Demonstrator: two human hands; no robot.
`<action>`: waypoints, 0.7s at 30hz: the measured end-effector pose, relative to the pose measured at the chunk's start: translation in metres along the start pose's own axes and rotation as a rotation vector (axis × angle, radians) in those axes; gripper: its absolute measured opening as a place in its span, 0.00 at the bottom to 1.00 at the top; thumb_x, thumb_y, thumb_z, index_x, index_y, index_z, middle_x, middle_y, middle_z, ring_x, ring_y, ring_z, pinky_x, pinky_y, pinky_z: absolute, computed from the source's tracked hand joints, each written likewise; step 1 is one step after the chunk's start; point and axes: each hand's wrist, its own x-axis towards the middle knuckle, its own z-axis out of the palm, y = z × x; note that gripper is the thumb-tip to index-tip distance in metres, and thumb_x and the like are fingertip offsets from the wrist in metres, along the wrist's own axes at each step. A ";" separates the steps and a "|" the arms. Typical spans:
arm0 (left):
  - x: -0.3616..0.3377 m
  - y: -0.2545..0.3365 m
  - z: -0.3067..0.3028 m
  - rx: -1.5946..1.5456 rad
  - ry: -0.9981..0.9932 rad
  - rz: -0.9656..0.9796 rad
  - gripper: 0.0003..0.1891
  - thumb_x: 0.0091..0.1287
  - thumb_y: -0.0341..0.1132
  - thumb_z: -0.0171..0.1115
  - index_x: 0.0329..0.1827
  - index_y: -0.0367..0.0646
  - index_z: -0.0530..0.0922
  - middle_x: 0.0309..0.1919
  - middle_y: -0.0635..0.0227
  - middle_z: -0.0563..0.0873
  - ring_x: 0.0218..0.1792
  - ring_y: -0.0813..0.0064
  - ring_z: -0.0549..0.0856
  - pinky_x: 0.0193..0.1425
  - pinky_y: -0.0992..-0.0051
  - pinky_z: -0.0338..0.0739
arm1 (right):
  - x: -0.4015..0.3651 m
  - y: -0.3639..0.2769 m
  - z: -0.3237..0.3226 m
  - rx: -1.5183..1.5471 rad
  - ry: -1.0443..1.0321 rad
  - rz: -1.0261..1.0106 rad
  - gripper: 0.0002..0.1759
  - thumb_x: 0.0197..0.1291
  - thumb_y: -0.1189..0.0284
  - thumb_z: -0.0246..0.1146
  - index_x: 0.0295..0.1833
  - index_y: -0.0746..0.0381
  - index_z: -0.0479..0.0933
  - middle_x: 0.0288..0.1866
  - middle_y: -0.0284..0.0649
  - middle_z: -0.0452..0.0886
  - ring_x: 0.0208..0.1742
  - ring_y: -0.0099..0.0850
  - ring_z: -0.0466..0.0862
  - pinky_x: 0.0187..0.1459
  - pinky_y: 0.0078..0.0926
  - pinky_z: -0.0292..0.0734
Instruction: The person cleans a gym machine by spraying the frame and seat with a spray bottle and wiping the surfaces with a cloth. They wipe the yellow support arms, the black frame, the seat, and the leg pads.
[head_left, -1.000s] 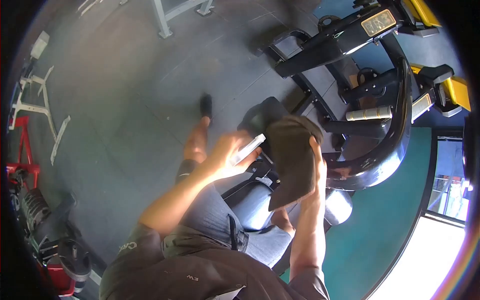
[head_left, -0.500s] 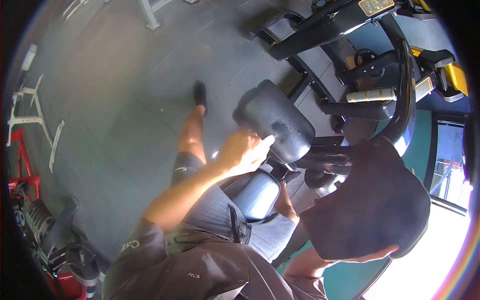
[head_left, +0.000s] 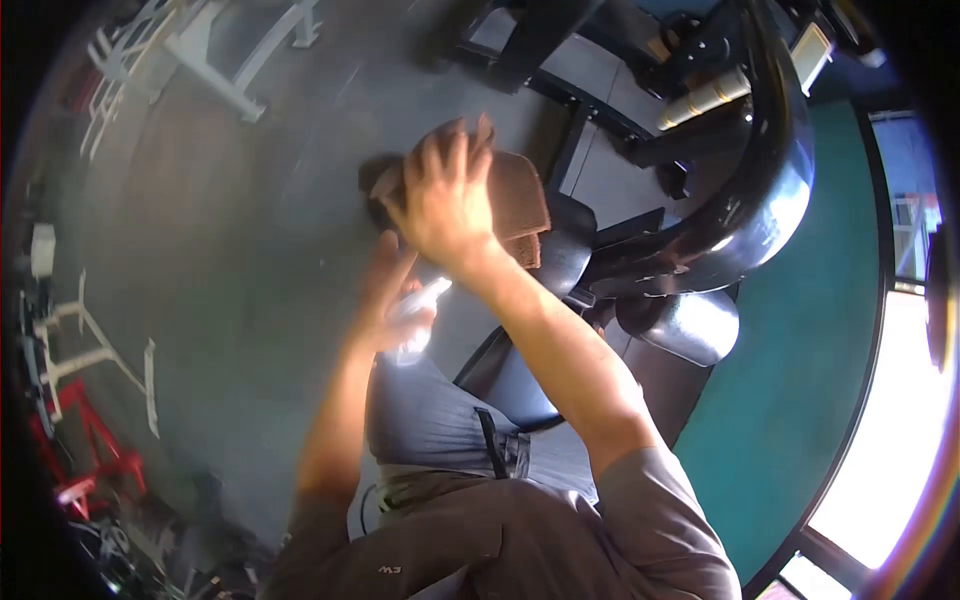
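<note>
My right hand [head_left: 450,195] lies with fingers spread over a brown towel [head_left: 520,200], pressing it against the black padded part [head_left: 570,235] of a gym machine. The towel covers most of that pad and hangs in folds. Just below and to the left, my left hand [head_left: 380,305] is closed around a clear spray bottle [head_left: 412,335] with a white nozzle. Motion blurs this hand, and its fingers partly hide the bottle. A second black pad [head_left: 505,375], the seat, sits lower down, beside my leg.
A thick, curved black machine arm [head_left: 770,190] rises on the right, with a rounded pad [head_left: 685,325] under it. White metal frames [head_left: 215,75] stand at the upper left, and a red frame [head_left: 95,450] at the lower left. A window [head_left: 890,420] glares at the right.
My right hand has brought the towel from the right over onto the pad. My left hand, with the spray bottle, has drawn back to the left, away from the pad. The view has shifted.
</note>
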 end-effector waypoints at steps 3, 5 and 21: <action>-0.005 0.000 -0.003 -0.205 -0.042 -0.113 0.50 0.51 0.25 0.76 0.80 0.54 0.63 0.83 0.51 0.45 0.82 0.58 0.51 0.75 0.56 0.64 | -0.030 0.022 -0.007 0.184 0.097 -0.047 0.43 0.53 0.52 0.71 0.71 0.62 0.70 0.73 0.54 0.67 0.75 0.60 0.61 0.72 0.65 0.56; -0.007 0.009 -0.003 -0.191 -0.053 -0.148 0.50 0.51 0.26 0.75 0.80 0.51 0.63 0.84 0.51 0.43 0.84 0.56 0.44 0.79 0.54 0.57 | -0.066 0.043 -0.012 0.231 0.185 -0.036 0.47 0.47 0.56 0.75 0.73 0.61 0.69 0.75 0.54 0.65 0.76 0.60 0.61 0.73 0.62 0.58; 0.002 0.003 -0.005 -0.337 -0.095 -0.155 0.46 0.58 0.27 0.72 0.80 0.34 0.58 0.69 0.57 0.76 0.57 0.74 0.80 0.59 0.72 0.77 | 0.004 0.012 0.007 0.176 -0.018 0.009 0.35 0.56 0.46 0.66 0.60 0.62 0.81 0.69 0.53 0.73 0.71 0.66 0.66 0.64 0.75 0.61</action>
